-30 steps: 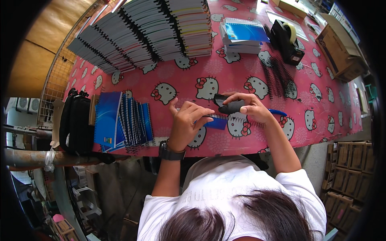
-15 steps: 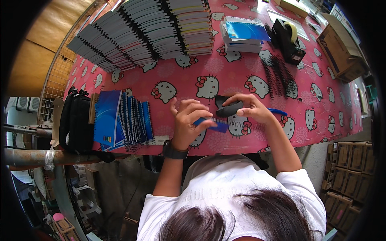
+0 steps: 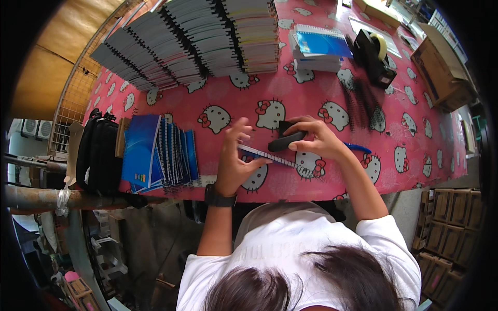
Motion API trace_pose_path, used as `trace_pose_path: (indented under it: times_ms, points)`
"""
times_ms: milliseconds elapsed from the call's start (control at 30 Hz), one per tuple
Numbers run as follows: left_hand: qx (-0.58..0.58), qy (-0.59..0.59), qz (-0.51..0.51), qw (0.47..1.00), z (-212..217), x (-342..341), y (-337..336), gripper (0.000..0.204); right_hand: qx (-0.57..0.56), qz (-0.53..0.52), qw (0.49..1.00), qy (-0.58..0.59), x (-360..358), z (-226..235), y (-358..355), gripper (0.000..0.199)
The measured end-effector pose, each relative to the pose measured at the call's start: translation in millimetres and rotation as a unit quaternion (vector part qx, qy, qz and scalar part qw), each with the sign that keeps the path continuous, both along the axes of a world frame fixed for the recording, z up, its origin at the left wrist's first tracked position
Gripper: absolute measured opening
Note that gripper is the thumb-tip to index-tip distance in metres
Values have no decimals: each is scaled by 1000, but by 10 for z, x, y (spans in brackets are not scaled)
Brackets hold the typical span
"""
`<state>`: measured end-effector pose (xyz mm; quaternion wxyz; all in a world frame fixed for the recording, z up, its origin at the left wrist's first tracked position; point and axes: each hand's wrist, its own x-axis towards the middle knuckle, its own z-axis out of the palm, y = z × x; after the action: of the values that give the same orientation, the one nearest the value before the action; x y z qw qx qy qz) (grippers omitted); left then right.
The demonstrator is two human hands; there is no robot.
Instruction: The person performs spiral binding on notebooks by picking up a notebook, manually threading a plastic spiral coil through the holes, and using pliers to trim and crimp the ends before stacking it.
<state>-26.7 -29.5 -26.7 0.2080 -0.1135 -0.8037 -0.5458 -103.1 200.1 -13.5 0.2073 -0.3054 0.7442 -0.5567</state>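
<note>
My left hand (image 3: 232,163) is closed around the left end of a small blue-covered notebook (image 3: 262,154), its thumb below and its fingers partly blurred. The notebook tilts down to the right, with its punched edge turned up. From its right end juts a thin dark spiral binding coil (image 3: 309,171), blurred. In my right hand (image 3: 321,139) is a black rounded, elongated tool (image 3: 284,142), just above the notebook's edge; I cannot tell whether it touches the coil. Beside my right wrist lies a slim blue curved object (image 3: 358,147), partly hidden.
Blue spiral notebooks (image 3: 142,150) and a black bag (image 3: 98,153) stand at the left. Tall stacks of bound books (image 3: 207,41) fill the back. Farther right are a notebook pile (image 3: 319,49), loose black coils (image 3: 363,103), a tape dispenser (image 3: 374,59) and a cardboard box (image 3: 443,65).
My left hand and the notebook have tilted, bringing the punched edge into sight. Less coil sticks out at the right end. My right hand has shifted slightly left with the black tool.
</note>
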Motion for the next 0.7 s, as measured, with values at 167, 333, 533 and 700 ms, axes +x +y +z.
trace_pose_path:
  times_ms: [167, 333, 533, 700]
  points:
    - [273, -156, -105, 944, -327, 81, -101, 61, -110, 105, 988, -33, 20, -2, -106, 48]
    - [232, -186, -125, 947, -424, 68, -144, 38, -115, 34, 988, -95, -71, -41, -87, 59]
    - [222, -160, -121, 954, -441, 63, -143, 34, -96, 37, 990, -100, -53, -43, -107, 57]
    - [240, -155, -124, 950, -508, 77, -122, 33, -29, 32, 991, -123, 39, -89, -193, 58]
